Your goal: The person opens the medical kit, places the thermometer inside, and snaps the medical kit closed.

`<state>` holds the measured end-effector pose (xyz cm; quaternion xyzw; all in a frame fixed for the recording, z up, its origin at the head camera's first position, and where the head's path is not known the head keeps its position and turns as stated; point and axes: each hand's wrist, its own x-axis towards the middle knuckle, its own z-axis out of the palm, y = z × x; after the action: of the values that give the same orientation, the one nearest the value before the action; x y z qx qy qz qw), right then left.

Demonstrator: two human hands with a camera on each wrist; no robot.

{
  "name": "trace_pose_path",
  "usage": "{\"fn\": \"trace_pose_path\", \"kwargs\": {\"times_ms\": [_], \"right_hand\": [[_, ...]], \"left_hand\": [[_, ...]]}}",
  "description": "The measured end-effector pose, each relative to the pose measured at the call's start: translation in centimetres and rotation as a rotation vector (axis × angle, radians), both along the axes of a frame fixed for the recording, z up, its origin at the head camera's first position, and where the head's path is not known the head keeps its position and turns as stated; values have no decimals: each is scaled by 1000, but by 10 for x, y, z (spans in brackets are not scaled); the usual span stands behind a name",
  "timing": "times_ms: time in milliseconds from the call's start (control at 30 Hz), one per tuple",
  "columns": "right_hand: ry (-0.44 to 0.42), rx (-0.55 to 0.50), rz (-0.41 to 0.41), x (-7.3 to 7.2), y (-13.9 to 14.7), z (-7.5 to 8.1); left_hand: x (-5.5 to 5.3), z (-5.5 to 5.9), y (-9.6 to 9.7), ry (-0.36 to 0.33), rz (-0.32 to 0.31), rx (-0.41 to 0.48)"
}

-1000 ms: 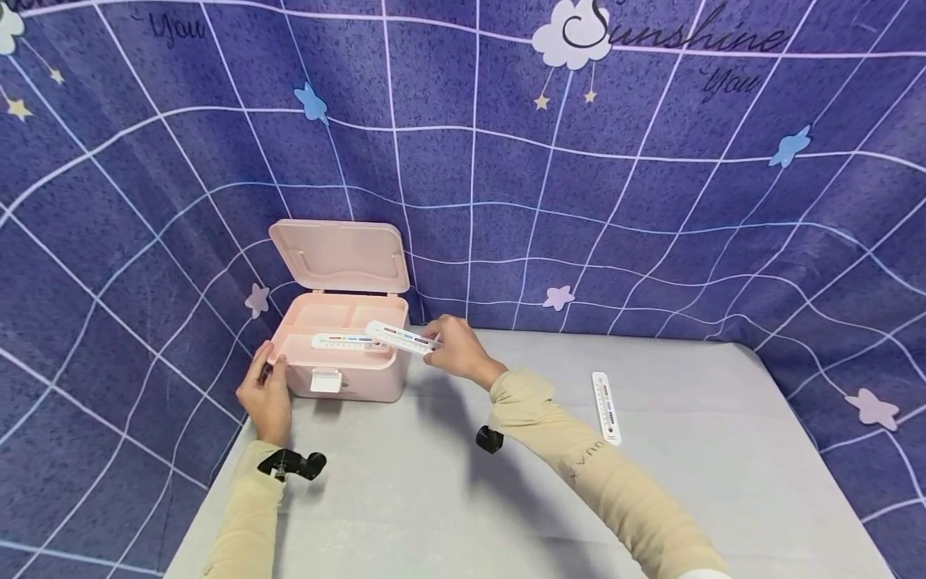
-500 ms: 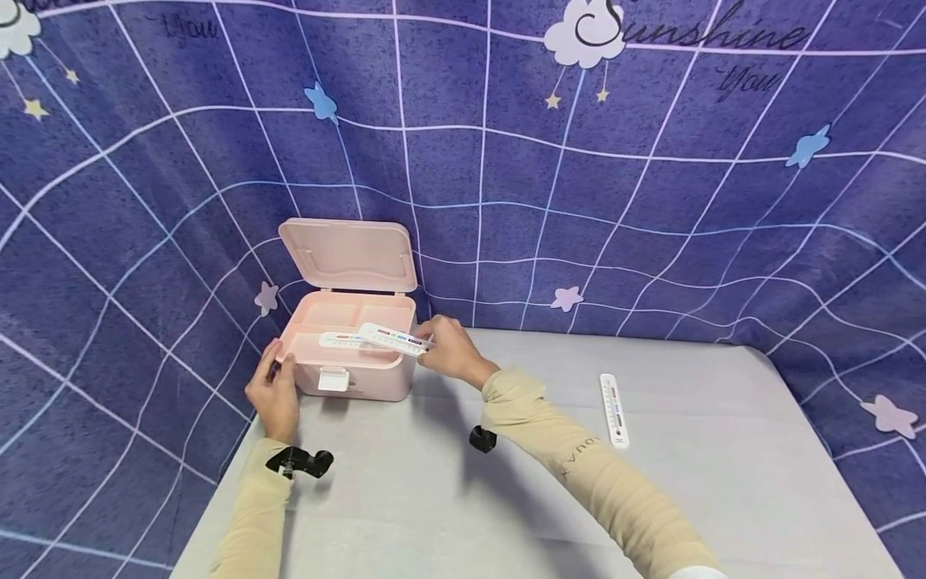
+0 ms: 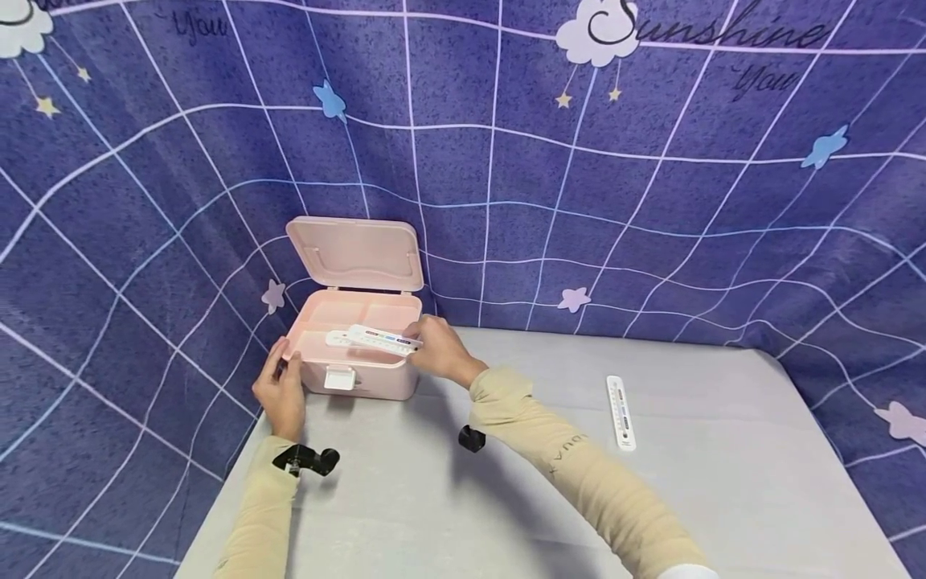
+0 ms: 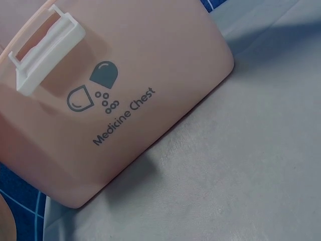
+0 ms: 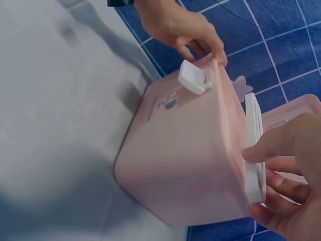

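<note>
An open pink medicine chest stands at the left of the table, its lid tilted back. My left hand grips the chest's front left corner, with fingertips at the rim. Between thumb and fingers, my right hand pinches a white strip thermometer over the chest's front compartment. In the right wrist view this thermometer is just beyond the chest's rim, its edge towards the camera. A second thermometer lies in the front compartment, partly hidden under the held one. The left wrist view shows the chest's printed front.
A third white thermometer lies on the grey table to the right. The chest's white latch hangs at its front. Dividers split the back of the chest into compartments. A blue patterned curtain hangs behind and at the left.
My right hand has moved left with the thermometer, further over the chest and the thermometer inside. My left hand keeps its hold on the corner. The head view has shifted slightly.
</note>
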<state>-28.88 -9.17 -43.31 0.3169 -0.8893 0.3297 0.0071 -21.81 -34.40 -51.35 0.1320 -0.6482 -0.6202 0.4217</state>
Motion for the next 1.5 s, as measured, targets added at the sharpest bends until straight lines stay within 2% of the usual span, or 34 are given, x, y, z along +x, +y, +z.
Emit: {"fn": "trace_pose_path", "kwargs": {"times_ms": [300, 600, 1067, 1400, 1500], "right_hand": [[24, 43, 25, -3, -17, 5], [-13, 69, 43, 0, -28, 2], [102, 191, 100, -2, -36, -7], [113, 196, 155, -4, -41, -9], [125, 188, 171, -5, -42, -8]], "left_hand": [[1, 2, 0, 11, 6, 3], [1, -1, 3, 16, 5, -4], [0, -2, 3, 15, -10, 7], [2, -1, 4, -6, 5, 13], [2, 0, 3, 6, 7, 8]]}}
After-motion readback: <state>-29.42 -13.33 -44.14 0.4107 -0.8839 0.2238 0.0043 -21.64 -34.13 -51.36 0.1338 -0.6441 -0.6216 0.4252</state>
